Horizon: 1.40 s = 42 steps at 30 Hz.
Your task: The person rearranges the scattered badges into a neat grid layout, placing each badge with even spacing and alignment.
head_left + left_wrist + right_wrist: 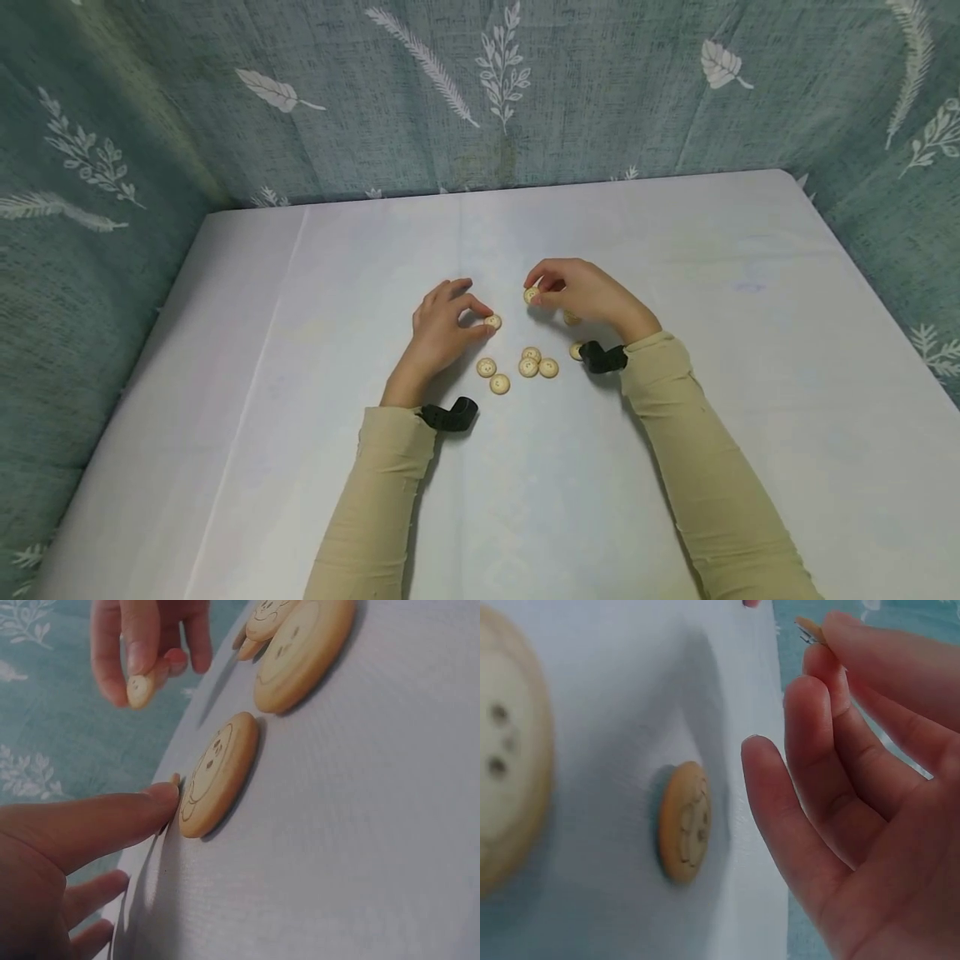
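Note:
My left hand (438, 332) pinches a small round tan button (493, 322) between thumb and index finger, low at the tabletop; the left wrist view shows only a sliver of it past the thumb. My right hand (583, 293) holds a similar button (531, 296) by its edge with thumb and fingertips, raised off the table, as the left wrist view also shows (140, 690). Near the left wrist lie two loose buttons (487, 367), printed with line drawings and dark dots. Under my right hand another button (685, 823) lies on the cloth.
Between the wrists sit three buttons (528, 367) close together, two of them overlapping. One more button (576, 351) is partly behind the right wrist's black camera (602, 358). A white cloth covers the table (300, 350); green leaf-patterned fabric (600, 92) hangs behind and at the sides.

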{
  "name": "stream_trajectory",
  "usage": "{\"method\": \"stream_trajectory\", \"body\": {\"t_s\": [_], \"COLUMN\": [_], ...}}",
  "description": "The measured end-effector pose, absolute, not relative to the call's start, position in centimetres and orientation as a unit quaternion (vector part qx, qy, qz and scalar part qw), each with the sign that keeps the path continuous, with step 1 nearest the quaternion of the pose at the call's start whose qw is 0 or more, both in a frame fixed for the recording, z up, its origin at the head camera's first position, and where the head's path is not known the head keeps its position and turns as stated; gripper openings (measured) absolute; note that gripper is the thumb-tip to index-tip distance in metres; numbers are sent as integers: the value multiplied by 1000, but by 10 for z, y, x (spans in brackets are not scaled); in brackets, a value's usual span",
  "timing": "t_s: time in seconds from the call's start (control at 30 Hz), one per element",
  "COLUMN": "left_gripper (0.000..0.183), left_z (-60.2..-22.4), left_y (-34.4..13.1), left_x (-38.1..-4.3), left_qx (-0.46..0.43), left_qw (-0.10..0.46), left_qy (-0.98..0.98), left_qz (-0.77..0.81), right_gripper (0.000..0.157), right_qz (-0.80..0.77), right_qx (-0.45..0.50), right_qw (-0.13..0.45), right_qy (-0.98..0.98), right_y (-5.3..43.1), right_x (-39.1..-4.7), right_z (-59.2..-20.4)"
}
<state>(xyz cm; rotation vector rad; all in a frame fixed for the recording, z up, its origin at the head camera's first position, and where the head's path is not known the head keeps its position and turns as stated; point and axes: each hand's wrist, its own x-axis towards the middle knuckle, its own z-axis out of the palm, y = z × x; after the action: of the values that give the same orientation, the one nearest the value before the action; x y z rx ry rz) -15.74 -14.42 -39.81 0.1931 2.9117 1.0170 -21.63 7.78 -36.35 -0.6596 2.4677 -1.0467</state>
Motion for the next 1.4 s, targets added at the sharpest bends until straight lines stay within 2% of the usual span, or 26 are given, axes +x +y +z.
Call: {"method": "stream_trajectory", "body": {"t_s": [0.4, 0.6, 0.83, 1.1, 1.4], "left_gripper": [17, 17, 16, 15, 16], "left_z": [-399, -399, -399, -397, -398], "left_y": [-144, -146, -147, -146, -146], "left_x": [-156, -155, -155, -155, -153], "left_qx": [54, 57, 64, 60, 65], "left_qw": [24, 19, 15, 18, 20], "left_qy": [943, 941, 940, 944, 941], "left_qz": [327, 332, 334, 325, 332], "right_gripper": [19, 19, 20, 23, 19], "right_qz": [-364, -380, -421, -459, -400], "right_qx": [-224, -192, -199, -180, -166], "right_qw": [174, 183, 188, 185, 207], "right_qy": [887, 886, 865, 850, 877], "right_y": [70, 61, 48, 41, 34], "right_x": [-226, -231, -239, -243, -241], "right_z": [-353, -349, -348, -362, -375]}}
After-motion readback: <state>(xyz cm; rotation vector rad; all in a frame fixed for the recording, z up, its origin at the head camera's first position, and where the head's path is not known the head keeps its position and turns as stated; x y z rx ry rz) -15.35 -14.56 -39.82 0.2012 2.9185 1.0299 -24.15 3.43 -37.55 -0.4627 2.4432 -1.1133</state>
